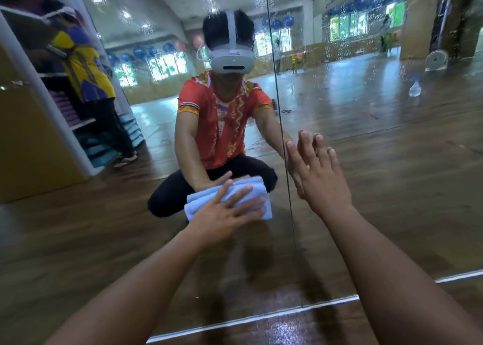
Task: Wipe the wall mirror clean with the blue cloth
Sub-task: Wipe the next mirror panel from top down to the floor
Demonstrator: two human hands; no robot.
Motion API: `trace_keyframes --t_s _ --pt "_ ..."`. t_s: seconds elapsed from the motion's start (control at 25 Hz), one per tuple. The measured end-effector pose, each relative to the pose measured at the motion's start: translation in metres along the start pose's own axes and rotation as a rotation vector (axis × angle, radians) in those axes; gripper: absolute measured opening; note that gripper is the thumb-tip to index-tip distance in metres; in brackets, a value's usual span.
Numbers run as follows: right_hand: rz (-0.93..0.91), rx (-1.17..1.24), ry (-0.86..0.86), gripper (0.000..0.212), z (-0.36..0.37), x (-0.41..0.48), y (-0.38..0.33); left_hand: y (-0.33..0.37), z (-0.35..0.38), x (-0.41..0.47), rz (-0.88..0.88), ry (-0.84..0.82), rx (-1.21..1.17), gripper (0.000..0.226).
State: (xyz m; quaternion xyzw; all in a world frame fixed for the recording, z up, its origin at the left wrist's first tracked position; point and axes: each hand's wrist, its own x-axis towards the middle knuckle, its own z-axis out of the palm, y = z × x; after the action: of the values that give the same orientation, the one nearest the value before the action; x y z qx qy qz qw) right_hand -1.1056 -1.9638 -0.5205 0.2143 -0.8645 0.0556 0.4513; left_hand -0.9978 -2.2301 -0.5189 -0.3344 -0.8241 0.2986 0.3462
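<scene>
A large wall mirror (366, 187) fills the view, with water droplets on its upper part. My left hand (222, 214) lies flat, fingers spread, pressing a folded blue cloth (251, 187) against the lower glass. My right hand (318, 174) rests open with its palm on the glass, just right of a vertical seam (285, 161) between two panels. The mirror reflects me squatting in a red patterned shirt.
The mirror's bottom edge (261, 318) meets a wet wooden floor. At the left stands a wooden cabinet (28, 148) with shelves, and a second person in a yellow top is reflected beside it. A spray bottle (415, 88) and a fan appear in the reflection at right.
</scene>
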Motion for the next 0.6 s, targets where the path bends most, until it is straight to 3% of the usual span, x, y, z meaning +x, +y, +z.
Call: trace_keyframes --t_s 0.16,0.36,0.6 --pt "-0.005 -0.026 0.098 0.100 0.004 -0.029 -0.006 -0.051 -0.028 0.033 -0.193 0.169 0.035 0.074" --pt "-0.040 -0.014 -0.051 0.119 0.025 -0.084 -0.016 -0.038 -0.021 0.053 -0.271 0.228 -0.009 0.061" --pt "-0.045 -0.049 -0.024 0.111 0.063 -0.105 -0.013 0.014 0.025 0.038 -0.253 0.270 -0.023 0.055"
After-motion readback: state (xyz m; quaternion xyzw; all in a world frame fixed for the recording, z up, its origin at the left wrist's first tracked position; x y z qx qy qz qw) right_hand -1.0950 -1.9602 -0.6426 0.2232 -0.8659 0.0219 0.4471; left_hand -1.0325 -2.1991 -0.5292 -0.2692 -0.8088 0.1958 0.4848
